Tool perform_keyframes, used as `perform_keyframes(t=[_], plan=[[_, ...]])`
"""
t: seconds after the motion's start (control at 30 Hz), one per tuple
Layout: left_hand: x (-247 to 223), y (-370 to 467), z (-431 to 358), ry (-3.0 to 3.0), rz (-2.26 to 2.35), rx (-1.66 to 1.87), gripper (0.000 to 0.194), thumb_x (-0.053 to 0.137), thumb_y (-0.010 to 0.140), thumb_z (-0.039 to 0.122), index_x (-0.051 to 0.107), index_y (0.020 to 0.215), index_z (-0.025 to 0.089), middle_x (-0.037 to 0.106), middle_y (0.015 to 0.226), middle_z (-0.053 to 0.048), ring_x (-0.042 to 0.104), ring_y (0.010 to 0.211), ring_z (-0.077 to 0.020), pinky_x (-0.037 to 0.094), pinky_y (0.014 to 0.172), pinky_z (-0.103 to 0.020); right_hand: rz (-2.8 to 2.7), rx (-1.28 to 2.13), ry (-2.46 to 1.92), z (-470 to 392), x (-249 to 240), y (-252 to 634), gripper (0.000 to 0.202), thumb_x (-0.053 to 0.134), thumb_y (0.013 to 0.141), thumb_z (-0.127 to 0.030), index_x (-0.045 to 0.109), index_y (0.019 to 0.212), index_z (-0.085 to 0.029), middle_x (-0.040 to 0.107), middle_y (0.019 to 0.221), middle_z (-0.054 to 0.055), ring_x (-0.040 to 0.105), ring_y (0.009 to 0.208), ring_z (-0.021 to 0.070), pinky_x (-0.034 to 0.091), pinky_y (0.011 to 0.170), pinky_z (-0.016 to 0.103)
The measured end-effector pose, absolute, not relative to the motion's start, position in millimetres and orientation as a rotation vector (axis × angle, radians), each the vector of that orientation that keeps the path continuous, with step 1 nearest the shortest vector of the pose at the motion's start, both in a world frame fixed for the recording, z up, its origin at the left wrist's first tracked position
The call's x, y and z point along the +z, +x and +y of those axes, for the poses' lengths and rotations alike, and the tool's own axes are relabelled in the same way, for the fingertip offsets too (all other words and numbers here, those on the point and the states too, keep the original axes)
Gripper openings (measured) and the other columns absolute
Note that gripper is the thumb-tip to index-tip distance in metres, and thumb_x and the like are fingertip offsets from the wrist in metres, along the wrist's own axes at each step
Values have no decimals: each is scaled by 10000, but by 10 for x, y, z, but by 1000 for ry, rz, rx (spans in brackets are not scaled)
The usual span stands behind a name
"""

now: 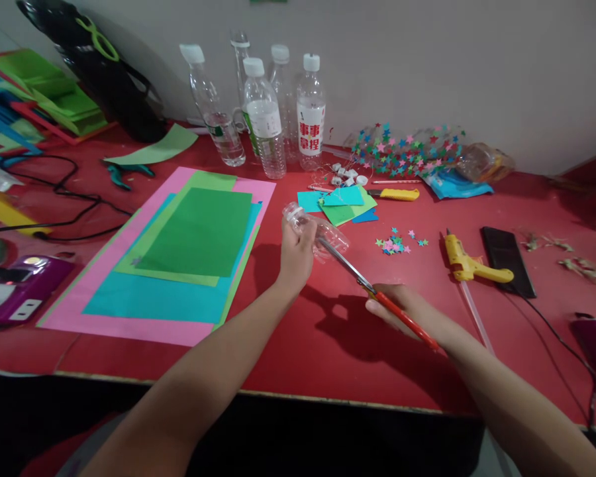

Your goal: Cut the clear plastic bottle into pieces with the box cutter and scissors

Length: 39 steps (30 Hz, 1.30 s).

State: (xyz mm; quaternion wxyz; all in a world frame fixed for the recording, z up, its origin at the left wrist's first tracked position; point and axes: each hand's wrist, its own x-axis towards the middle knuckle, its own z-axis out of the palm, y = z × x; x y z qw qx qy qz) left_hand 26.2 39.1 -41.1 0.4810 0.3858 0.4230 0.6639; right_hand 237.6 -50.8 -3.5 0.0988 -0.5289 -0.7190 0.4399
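My left hand [298, 255] grips a clear plastic bottle [334, 237] near its neck, which points up and to the left. The bottle looks like a cut top part, though its far end is hard to make out. In my right hand [402, 308] is a pair of scissors [347, 265] with red handles. The metal blades reach up and left, and their tips meet the bottle's side just beside my left hand. Whether the blades are parted I cannot make out.
Sheets of coloured paper [198, 232] lie at left. Several plastic bottles [265, 126] stand by the wall. Star cutouts [395, 245], a yellow utility knife [397, 194], a yellow glue gun [469, 262] and a black phone [509, 262] lie right. Green-handled pliers [124, 173] are behind the paper.
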Motion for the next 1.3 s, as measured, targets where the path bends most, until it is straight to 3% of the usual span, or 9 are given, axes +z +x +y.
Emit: perform_keyframes(t=[0.4,0.67,0.97,1.3], plan=[[-402,260,406,967,1044,1611,218,641,872,357,476,931,227,684,834,-31,667,769,-182,501,713,-331,-1953,1451,-1601,-554,14,2277,540,521,859,-712,388,655,-231,374,513,-53,316,469,93,244,451,247],[-368,289,348,1145,994,1609,296,623,882,465,448,950,237,686,774,7,587,604,-113,459,597,-282,-2007,1387,-1601,-560,-21,2289,563,508,848,-744,392,676,-220,391,584,-44,324,534,99,260,495,245],[-385,273,367,1146,1022,1605,247,602,899,412,450,975,233,689,800,-3,662,723,-154,515,745,-339,-1959,1390,-1606,-565,-59,2251,562,511,838,-744,397,663,-222,345,570,-51,305,529,103,236,499,250],[-396,286,362,1226,939,1619,306,595,910,478,411,976,241,685,796,-4,653,692,-146,496,670,-318,-2029,1283,-1591,-571,-109,2288,538,507,853,-718,411,683,-217,347,625,-48,304,579,112,261,533,253]])
